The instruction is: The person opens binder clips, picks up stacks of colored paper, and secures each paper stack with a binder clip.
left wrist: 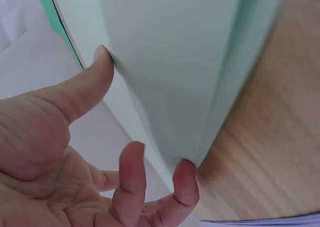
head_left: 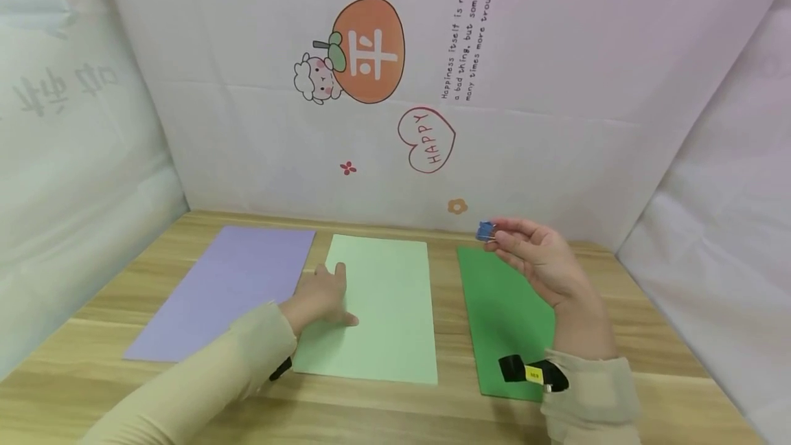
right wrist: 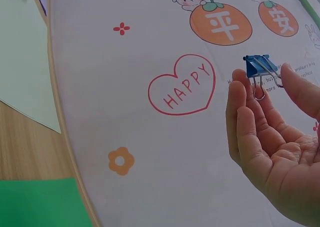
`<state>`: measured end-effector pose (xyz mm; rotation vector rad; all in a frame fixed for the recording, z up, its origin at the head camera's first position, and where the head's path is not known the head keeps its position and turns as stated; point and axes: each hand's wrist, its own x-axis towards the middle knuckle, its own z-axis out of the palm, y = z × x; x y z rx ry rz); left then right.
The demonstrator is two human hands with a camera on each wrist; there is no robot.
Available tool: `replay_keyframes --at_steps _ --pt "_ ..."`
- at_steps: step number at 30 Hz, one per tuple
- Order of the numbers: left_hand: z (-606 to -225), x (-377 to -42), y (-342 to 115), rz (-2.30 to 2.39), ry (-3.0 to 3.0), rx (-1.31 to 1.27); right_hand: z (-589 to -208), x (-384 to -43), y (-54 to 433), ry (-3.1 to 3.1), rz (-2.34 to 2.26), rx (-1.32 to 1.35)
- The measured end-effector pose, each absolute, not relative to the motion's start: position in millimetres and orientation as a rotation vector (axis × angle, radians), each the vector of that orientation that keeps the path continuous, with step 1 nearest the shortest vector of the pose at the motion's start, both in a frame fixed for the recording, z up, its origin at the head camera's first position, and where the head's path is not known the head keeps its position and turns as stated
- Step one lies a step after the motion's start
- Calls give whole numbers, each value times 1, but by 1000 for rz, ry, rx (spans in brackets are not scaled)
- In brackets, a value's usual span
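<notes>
My right hand (head_left: 546, 263) is raised over the far end of the dark green sheet (head_left: 509, 335). Between thumb and fingers it pinches a small blue binder clip (right wrist: 260, 65) by the wire handles, which hang below the clip's body in the right wrist view. At the left edge of the light green sheet (head_left: 389, 321), my left hand (head_left: 321, 297) rests with thumb and fingers spread. The left wrist view shows the thumb tip and one fingertip (left wrist: 185, 174) touching this sheet, while the other fingers stay off it.
A purple sheet (head_left: 225, 287) lies on the wooden table (head_left: 346, 411), left of the light green one. Behind the table rises a white printed cloth backdrop (head_left: 259, 136), with more white cloth (head_left: 735, 177) along both sides. Strips of bare wood separate the sheets.
</notes>
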<state>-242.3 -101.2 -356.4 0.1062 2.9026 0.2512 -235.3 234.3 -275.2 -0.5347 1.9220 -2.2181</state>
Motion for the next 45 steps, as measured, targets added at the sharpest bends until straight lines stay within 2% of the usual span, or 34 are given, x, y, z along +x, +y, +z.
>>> replay_keyframes --at_steps 14,24,36,45 --pt "-354 -240 -90 272 2870 41 -275 -234 231 1933 -2211 -518" --pt "-353 -239 -87 511 2878 -4 -270 -233 227 1959 -2198 -463" --pt "-368 -252 -115 746 2782 6 -275 -232 227 1961 -2178 -438" --pt "-366 -261 -139 1215 2456 -93 -273 -234 231 1888 -2202 -527"
